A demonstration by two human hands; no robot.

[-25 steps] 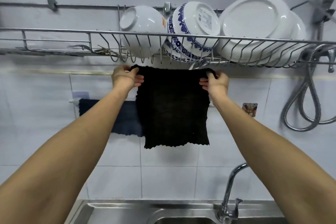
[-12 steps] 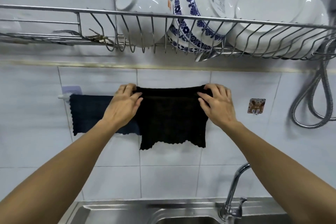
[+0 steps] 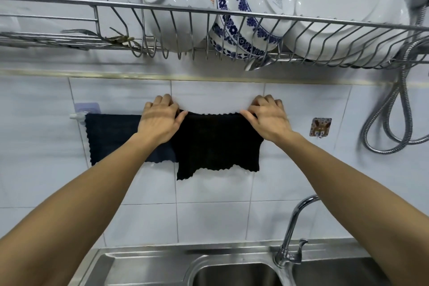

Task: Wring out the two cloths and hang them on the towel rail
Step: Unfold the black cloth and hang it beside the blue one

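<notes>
A black cloth (image 3: 218, 144) hangs spread against the tiled wall at the height of the towel rail, whose white left end (image 3: 76, 115) sticks out from a wall mount. My left hand (image 3: 160, 121) grips the cloth's top left corner and my right hand (image 3: 267, 121) grips its top right corner. The top edge sags a little between them. A dark blue cloth (image 3: 116, 137) hangs over the rail to the left, partly behind my left forearm. The rail itself is hidden under both cloths.
A wire dish rack (image 3: 232, 14) with a white bowl (image 3: 176, 7), a blue-patterned bowl (image 3: 250, 11) and white plates (image 3: 343, 7) is just above. A steel sink (image 3: 162, 264) and tap (image 3: 294, 227) lie below. A shower hose (image 3: 394, 109) loops at the right, beside a sticker hook (image 3: 321, 126).
Both hands have brought the black cloth down from under the dish rack to the rail's height. Less of the cloth now hangs below my hands, and its top edge dips between them.
</notes>
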